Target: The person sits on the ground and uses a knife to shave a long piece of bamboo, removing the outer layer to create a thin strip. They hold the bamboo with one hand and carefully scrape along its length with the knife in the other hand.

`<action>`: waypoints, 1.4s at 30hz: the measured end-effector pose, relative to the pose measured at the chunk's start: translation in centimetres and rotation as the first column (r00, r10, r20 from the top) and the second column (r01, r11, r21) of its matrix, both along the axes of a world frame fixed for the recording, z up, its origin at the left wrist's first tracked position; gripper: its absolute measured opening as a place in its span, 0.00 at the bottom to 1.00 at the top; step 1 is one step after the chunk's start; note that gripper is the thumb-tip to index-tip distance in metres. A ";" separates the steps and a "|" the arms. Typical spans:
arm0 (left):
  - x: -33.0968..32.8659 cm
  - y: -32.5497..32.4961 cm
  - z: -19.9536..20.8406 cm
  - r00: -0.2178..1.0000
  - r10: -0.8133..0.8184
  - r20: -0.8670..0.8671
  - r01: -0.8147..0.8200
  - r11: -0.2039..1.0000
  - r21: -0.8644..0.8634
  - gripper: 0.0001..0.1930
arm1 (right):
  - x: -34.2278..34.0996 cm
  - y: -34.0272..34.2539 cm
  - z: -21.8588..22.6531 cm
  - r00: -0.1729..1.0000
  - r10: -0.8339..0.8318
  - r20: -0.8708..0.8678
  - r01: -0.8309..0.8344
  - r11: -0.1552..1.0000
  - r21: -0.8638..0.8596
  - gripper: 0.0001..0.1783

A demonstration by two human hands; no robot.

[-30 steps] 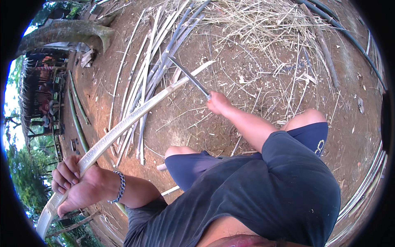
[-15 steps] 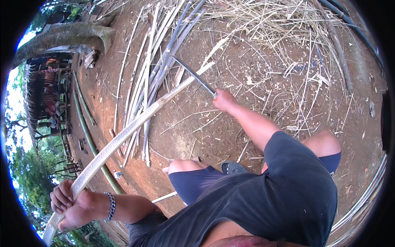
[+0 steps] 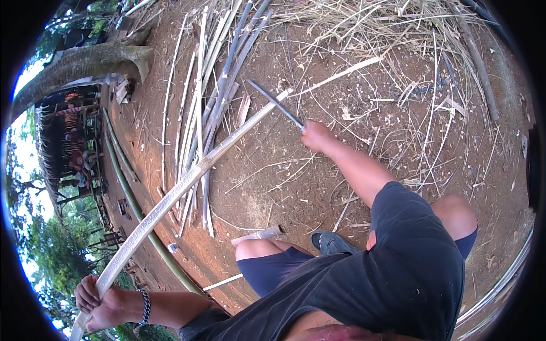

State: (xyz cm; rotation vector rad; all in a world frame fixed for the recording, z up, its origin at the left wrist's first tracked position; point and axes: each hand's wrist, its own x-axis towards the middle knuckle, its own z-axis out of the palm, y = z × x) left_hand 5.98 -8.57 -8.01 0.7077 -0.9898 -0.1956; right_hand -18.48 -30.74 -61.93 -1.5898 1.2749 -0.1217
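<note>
Since the earlier frames, one thin shaving [image 3: 344, 73] has stretched farther toward the upper right of the frame, and the left hand [image 3: 98, 307] has shifted down toward the lower left. Two bare hands are at work. The left one, with one chain bracelet [image 3: 145, 307] at its wrist, is closed around one long pale strip [image 3: 165, 207], which runs from the lower left up to the upper centre; its near end is cut off by the dark rim. The right hand [image 3: 316, 136], right of centre, is a tight fist around one knife [image 3: 276, 105]; the fist hides most of the handle. The blade crosses the strip near its far end, but how deep the edge sits cannot be told.

Two green poles [image 3: 126, 184] lie at the left. At the upper centre, a bundle of sticks [image 3: 219, 94] overlaps too much to count, as does the heap of straw-like strips [image 3: 364, 28] at the top right, cut off by the upper edge. One sandal [image 3: 333, 241] shows at lower centre, partly covered by the shirt [image 3: 364, 273]. Inside the hut [image 3: 65, 142] at far left, shapes are too dark to make out.
</note>
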 end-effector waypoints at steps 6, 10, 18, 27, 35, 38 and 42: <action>-0.8 -0.3 0.5 0.999 0.038 0.017 -0.038 0.999 0.004 0.37 | 2.7 -0.3 4.2 0.958 0.193 0.212 -0.190 0.981 -0.032 0.14; 1.6 -0.6 -0.1 1.000 0.025 -0.008 -0.025 0.999 0.020 0.38 | 0.4 -3.0 -2.2 0.999 -0.050 0.020 0.048 0.996 0.079 0.13; 1.9 0.1 -0.1 0.999 0.039 -0.004 -0.039 0.998 0.040 0.38 | 0.9 -1.0 0.6 0.997 -0.018 0.072 0.013 0.998 0.059 0.14; 2.8 0.4 -1.2 0.998 0.048 -0.051 -0.047 0.999 0.028 0.39 | 2.8 1.5 3.8 0.989 0.110 0.100 -0.110 0.994 -0.006 0.14; 2.5 0.9 -1.1 1.000 0.018 -0.002 -0.018 1.000 0.018 0.40 | 2.5 2.6 1.3 0.993 -0.120 -0.008 0.120 0.991 0.052 0.13; 1.9 0.0 -1.1 0.998 0.061 0.004 -0.062 0.998 0.023 0.40 | 1.3 1.9 -2.2 0.981 -0.191 -0.020 0.192 0.968 0.162 0.17; 1.5 -0.1 -1.3 0.999 0.028 -0.019 -0.028 1.000 -0.005 0.38 | 1.8 0.0 -2.7 0.970 -0.222 -0.103 0.236 0.960 0.153 0.16</action>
